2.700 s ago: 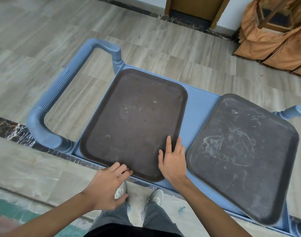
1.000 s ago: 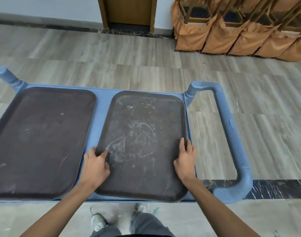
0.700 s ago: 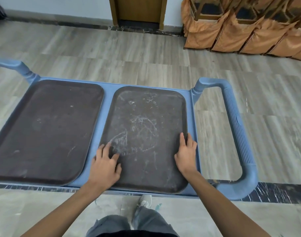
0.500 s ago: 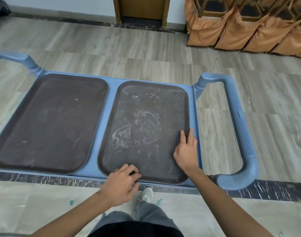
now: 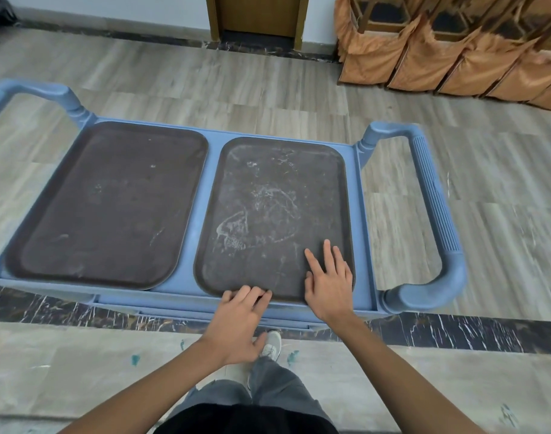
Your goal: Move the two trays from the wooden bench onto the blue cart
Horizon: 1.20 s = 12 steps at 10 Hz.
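Note:
Two dark brown trays lie flat side by side on the blue cart (image 5: 189, 220). The left tray (image 5: 108, 202) is untouched. The right tray (image 5: 277, 208) is scuffed with pale marks. My left hand (image 5: 239, 324) is at that tray's near edge, fingertips curled against the rim. My right hand (image 5: 329, 283) lies flat on the tray's near right corner, fingers spread. The wooden bench is out of view.
The cart has a blue handle at each end: right handle (image 5: 433, 220), left handle (image 5: 39, 92). Behind it are a wooden door frame (image 5: 257, 17) and stacked chairs in orange covers (image 5: 449, 45). My shoes (image 5: 271, 343) stand just before the cart.
I turned from the left tray to the right one. My left hand slid from that tray's left side to its near edge. My right hand stayed on its near right corner.

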Each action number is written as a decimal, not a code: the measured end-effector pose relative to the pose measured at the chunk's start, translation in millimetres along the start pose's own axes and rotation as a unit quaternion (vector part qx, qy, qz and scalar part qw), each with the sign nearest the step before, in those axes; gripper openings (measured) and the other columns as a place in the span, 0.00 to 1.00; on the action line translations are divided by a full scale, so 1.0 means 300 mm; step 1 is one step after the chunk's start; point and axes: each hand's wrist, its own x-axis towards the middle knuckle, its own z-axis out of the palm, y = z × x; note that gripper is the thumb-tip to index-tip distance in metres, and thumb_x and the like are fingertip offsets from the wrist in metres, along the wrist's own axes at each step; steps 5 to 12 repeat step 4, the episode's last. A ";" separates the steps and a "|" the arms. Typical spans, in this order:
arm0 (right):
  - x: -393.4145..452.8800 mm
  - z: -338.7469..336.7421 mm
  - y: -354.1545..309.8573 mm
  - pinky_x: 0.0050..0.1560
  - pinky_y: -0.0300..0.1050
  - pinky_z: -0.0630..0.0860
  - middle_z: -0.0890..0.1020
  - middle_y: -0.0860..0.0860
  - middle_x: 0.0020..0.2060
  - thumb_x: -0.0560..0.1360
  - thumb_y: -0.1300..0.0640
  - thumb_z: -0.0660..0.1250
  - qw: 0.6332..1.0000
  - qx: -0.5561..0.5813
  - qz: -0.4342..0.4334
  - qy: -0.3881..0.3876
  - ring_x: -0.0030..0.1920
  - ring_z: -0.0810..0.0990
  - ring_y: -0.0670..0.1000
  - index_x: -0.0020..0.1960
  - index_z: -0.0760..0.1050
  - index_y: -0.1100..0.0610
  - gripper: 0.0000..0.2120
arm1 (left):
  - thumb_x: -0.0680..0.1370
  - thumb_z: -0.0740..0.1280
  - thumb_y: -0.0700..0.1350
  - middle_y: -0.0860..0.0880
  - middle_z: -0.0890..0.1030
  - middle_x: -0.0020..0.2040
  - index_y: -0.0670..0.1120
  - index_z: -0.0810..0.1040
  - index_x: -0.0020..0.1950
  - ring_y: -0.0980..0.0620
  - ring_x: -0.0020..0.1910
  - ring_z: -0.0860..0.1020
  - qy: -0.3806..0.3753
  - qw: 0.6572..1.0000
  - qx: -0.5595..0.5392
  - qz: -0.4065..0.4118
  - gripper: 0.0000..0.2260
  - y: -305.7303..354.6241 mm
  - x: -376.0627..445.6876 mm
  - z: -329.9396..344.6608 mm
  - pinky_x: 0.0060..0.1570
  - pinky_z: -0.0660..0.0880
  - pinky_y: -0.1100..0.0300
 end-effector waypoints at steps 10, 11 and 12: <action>-0.123 -0.097 -0.062 0.76 0.58 0.55 0.52 0.50 0.81 0.82 0.44 0.51 0.999 -0.011 -0.038 0.025 0.80 0.48 0.56 0.79 0.57 0.43 0.25 | 0.75 0.59 0.62 0.52 0.68 0.70 0.51 0.63 0.76 0.52 0.66 0.67 0.015 0.997 -0.074 0.002 0.32 -0.034 -0.031 -0.064 0.61 0.71 0.52; -0.123 -0.097 -0.062 0.76 0.58 0.55 0.52 0.50 0.81 0.82 0.44 0.51 0.999 -0.011 -0.038 0.025 0.80 0.48 0.56 0.79 0.57 0.43 0.25 | 0.75 0.59 0.62 0.52 0.68 0.70 0.51 0.63 0.76 0.52 0.66 0.67 0.015 0.997 -0.074 0.002 0.32 -0.034 -0.031 -0.064 0.61 0.71 0.52; -0.123 -0.097 -0.062 0.76 0.58 0.55 0.52 0.50 0.81 0.82 0.44 0.51 0.999 -0.011 -0.038 0.025 0.80 0.48 0.56 0.79 0.57 0.43 0.25 | 0.75 0.59 0.62 0.52 0.68 0.70 0.51 0.63 0.76 0.52 0.66 0.67 0.015 0.997 -0.074 0.002 0.32 -0.034 -0.031 -0.064 0.61 0.71 0.52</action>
